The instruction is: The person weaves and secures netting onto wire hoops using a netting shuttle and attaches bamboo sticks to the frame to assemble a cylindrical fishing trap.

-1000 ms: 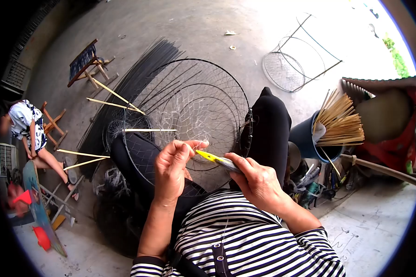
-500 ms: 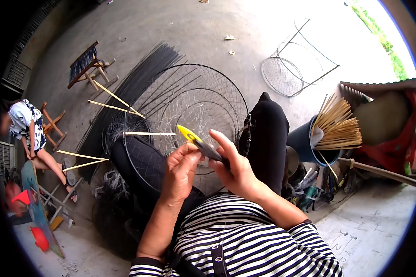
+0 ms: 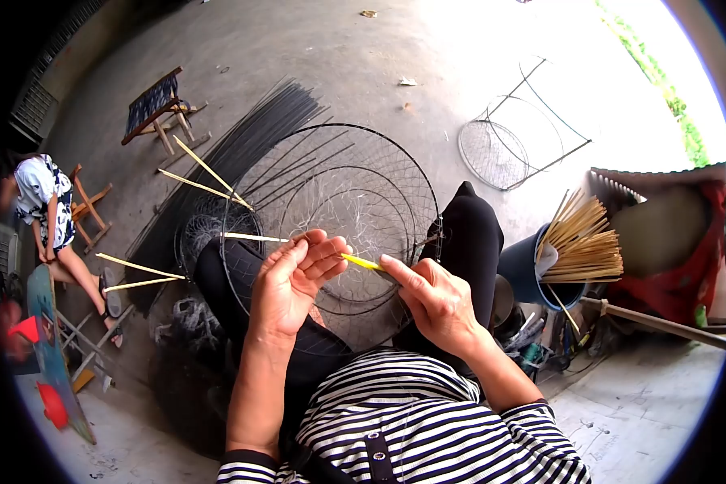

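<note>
Guide the yellow netting needle (image 3: 365,263), pinched snugly in the right hand's (image 3: 437,305) closed grip above the hoop-framed net (image 3: 355,211), shallowly past the left hand (image 3: 290,278), half curled with any hold there impossible to tell, without snagging mesh.
</note>
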A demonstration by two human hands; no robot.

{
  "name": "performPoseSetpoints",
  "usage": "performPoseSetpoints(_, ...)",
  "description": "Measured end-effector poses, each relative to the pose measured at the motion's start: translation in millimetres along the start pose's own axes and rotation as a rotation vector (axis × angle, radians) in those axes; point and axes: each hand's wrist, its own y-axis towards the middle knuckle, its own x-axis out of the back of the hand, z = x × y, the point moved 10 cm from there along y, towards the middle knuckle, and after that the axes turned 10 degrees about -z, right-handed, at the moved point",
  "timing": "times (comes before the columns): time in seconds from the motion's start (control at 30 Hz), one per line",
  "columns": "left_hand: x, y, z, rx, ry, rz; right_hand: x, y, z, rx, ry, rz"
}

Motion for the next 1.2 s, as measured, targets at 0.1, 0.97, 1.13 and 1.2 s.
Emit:
performPoseSetpoints(0.1,-5.3,-6.0,0.3,0.027,-0.140,0.037,-4.4,-5.4,0.8,0.048,-0.127,0.069)
performPoseSetpoints(0.97,-21.6,-23.0,-6.5,-0.156,-0.038,0.095,-15.2,27.8,8.4,0.050,0.291,0.002)
performPoseSetpoints(1.13,-23.0,-24.9,-8.7,-0.150,-0.011,0.140,-20.2,23.8,15.9,0.164,-0.013,0.106)
performPoseSetpoints(1.2,-26.3,-25.3,-8.9,-0.156,-0.003,0.151,-24.1,21.8,14.4,0.174,-0.098,0.143)
